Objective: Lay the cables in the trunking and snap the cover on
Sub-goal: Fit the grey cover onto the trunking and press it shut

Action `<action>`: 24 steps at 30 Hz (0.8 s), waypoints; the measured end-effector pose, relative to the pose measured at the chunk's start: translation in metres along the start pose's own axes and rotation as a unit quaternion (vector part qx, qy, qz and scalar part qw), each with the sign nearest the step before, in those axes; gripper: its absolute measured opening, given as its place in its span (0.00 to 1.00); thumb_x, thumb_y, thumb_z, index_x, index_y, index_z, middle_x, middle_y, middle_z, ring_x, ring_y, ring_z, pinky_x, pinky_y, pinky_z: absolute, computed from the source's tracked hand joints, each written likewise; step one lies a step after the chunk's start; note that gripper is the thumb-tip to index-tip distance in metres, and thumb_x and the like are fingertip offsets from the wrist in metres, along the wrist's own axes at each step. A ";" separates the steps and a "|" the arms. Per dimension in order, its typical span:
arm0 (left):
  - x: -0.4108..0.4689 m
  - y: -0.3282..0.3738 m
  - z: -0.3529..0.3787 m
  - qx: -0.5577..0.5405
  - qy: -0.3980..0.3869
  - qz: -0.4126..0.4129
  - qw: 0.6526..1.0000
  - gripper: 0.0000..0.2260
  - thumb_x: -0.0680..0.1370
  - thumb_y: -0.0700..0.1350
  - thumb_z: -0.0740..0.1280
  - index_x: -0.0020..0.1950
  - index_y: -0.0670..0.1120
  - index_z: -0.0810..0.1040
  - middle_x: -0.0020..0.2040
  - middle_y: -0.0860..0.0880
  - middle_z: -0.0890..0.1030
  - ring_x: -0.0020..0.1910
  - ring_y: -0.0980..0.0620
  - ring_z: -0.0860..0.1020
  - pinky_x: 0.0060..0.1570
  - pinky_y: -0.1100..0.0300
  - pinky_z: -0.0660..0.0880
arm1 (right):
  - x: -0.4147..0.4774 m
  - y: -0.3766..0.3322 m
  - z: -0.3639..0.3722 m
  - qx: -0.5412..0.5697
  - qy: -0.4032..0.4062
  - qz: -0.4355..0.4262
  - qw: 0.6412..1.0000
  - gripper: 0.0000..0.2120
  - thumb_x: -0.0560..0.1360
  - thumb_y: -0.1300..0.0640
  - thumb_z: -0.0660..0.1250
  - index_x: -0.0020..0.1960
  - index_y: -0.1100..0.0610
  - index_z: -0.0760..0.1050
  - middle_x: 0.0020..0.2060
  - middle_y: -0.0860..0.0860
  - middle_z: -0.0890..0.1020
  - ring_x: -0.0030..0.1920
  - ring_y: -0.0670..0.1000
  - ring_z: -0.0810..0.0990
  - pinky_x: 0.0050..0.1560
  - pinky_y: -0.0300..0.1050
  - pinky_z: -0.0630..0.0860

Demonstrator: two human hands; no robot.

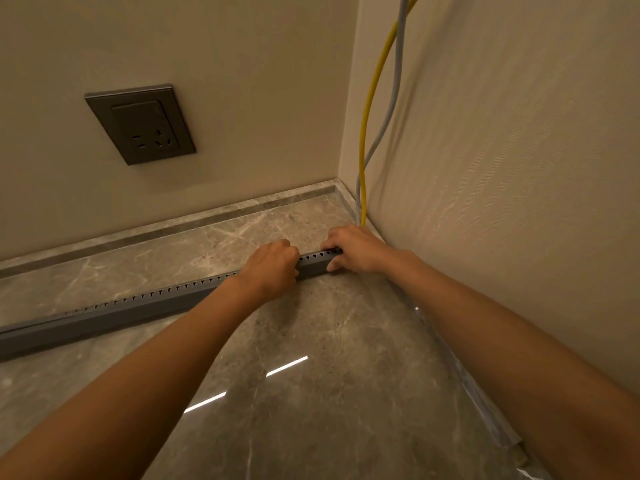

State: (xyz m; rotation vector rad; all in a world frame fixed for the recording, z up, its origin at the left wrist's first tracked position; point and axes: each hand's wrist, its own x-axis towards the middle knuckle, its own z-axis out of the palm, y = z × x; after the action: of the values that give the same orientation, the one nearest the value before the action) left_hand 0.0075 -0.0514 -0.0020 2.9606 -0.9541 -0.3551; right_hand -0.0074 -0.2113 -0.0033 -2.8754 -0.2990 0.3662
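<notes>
A long grey slotted trunking (138,304) lies on the marble floor, running from the left edge toward the corner at the right wall. My left hand (273,266) grips it from above near its right end, fingers curled over the top. My right hand (353,249) holds the very end, thumb on the near side and fingers over the far side. A yellow cable (367,116) and a grey cable (389,109) hang down the right wall and reach the floor just behind my right hand. Whether they enter the trunking is hidden.
A grey wall socket (140,124) sits on the back wall above the floor. A marble skirting (173,225) runs along the back wall. Glossy marble floor (311,375) spreads in front of the trunking, with the right wall close by.
</notes>
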 end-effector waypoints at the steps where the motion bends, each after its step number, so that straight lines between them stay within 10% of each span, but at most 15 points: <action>1: 0.000 0.000 0.000 0.000 0.003 0.002 1.000 0.13 0.79 0.42 0.61 0.61 0.38 0.73 0.60 0.39 0.75 0.56 0.42 0.75 0.53 0.53 0.72 | 0.000 0.000 0.000 -0.002 0.000 -0.001 1.000 0.16 0.72 0.55 0.68 0.59 0.56 0.76 0.54 0.58 0.77 0.57 0.57 0.73 0.53 0.47 0.68; 24: -0.012 -0.041 -0.001 -0.038 -0.070 -0.055 0.995 0.16 0.74 0.48 0.69 0.58 0.42 0.75 0.55 0.42 0.77 0.50 0.46 0.75 0.47 0.55 0.71 | 0.003 -0.013 0.008 0.011 -0.012 0.045 0.999 0.16 0.72 0.57 0.68 0.58 0.61 0.74 0.58 0.58 0.74 0.58 0.58 0.74 0.53 0.47 0.71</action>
State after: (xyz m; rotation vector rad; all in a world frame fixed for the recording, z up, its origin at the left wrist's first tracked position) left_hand 0.0218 -0.0115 -0.0021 2.9583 -0.7712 -0.5960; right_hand -0.0089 -0.1967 -0.0079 -2.8717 -0.1688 0.4189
